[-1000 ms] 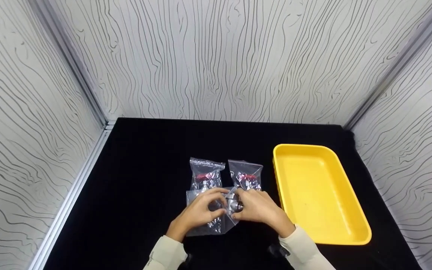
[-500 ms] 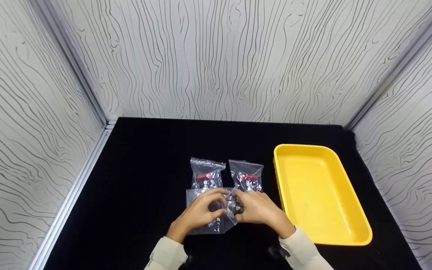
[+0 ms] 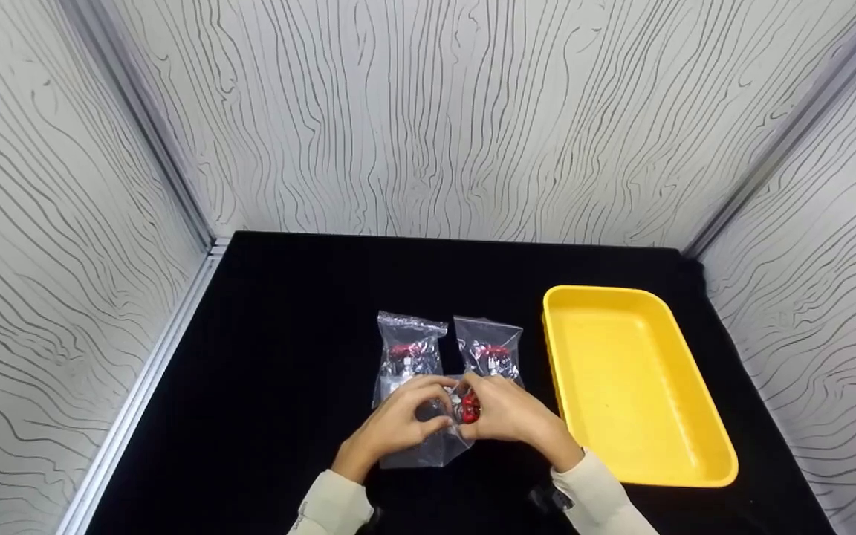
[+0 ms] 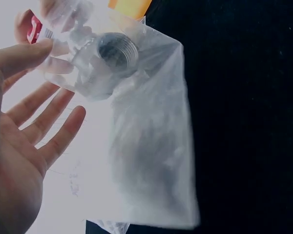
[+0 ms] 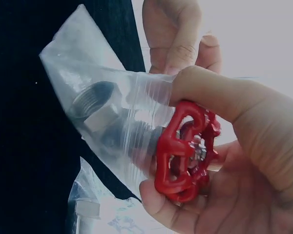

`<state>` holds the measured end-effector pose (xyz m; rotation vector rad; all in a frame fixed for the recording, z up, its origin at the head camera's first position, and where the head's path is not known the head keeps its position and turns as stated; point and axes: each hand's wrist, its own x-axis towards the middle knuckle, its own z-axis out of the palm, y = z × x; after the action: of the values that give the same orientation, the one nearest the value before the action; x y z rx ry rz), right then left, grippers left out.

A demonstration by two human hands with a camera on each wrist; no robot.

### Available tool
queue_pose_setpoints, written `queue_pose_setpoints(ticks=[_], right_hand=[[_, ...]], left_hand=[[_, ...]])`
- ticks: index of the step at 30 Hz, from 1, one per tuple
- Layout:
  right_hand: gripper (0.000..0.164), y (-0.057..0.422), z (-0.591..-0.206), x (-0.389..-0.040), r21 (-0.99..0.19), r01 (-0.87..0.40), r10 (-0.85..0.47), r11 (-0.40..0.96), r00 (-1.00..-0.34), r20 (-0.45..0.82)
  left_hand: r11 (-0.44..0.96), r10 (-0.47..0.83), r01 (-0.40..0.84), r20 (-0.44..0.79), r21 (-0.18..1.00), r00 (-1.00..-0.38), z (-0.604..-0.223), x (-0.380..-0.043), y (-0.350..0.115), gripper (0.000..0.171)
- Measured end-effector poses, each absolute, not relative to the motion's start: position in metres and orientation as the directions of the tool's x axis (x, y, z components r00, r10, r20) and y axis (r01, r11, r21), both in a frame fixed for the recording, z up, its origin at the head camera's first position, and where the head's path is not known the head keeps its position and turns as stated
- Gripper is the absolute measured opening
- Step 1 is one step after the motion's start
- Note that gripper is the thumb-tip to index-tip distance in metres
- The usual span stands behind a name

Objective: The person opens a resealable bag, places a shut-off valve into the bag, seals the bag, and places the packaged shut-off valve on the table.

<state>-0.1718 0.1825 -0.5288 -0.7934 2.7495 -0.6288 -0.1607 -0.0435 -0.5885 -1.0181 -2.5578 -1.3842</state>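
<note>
A metal gate valve (image 5: 100, 107) with a red handwheel (image 5: 180, 151) lies partly in a clear zip bag (image 5: 83, 44). Its threaded body is inside, while the handwheel sticks out of the mouth. My right hand (image 3: 506, 412) holds the valve by the wheel, fingers curled behind it and thumb at the bag's mouth. My left hand (image 3: 402, 416) pinches the mouth's edge with thumb and forefinger; in the left wrist view its other fingers (image 4: 63, 141) are spread beside the bag. Seen from the head, the bag's lower part (image 3: 420, 453) hangs below both hands.
Two more clear bags, a left one (image 3: 413, 327) and a right one (image 3: 486, 333), lie just beyond the hands, each with a red-handled valve. A yellow tray (image 3: 621, 386) stands to the right on the black table (image 3: 287, 334). Patterned panels (image 3: 428, 119) enclose the table.
Grey metal showed between my hands earlier; now the red handwheel shows there, in my right hand. The bag's lower part has shifted slightly right. Both hands have stayed nearly in place.
</note>
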Motion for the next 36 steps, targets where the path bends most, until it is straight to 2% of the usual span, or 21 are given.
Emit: queue_pose_setpoints(ticks=[5,12,18,29,32,36], right_hand=[[0.063,0.183,-0.527,-0.173,-0.464,-0.465,-0.562,0.754,-0.822,-0.089],[0.056,0.182,-0.529,-0.171,-0.462,-0.483,-0.571,0.744,-0.818,-0.065],[0.057,0.182,-0.531,-0.169,-0.454,-0.504,-0.581,0.735,-0.813,-0.036],[0.059,0.188,-0.536,-0.165,-0.486,-0.478,-0.520,0.731,-0.852,0.055],[0.054,0.189,-0.540,-0.162,-0.510,-0.488,-0.520,0.708,-0.849,0.091],[0.038,0.190,-0.543,-0.157,-0.567,-0.489,-0.516,0.663,-0.847,0.127]], left_hand=[[0.371,0.533,0.567,0.331,0.736,-0.779,-0.589,-0.159,-0.043,0.012],[0.374,0.536,0.549,0.309,0.748,-0.786,-0.590,-0.157,-0.043,0.011],[0.370,0.538,0.545,0.304,0.753,-0.786,-0.593,-0.157,-0.044,0.010],[0.342,0.533,0.547,0.322,0.764,-0.782,-0.596,-0.158,-0.046,0.011],[0.333,0.528,0.545,0.326,0.770,-0.784,-0.596,-0.158,-0.047,0.011],[0.328,0.520,0.535,0.324,0.779,-0.790,-0.597,-0.158,-0.047,0.012]])
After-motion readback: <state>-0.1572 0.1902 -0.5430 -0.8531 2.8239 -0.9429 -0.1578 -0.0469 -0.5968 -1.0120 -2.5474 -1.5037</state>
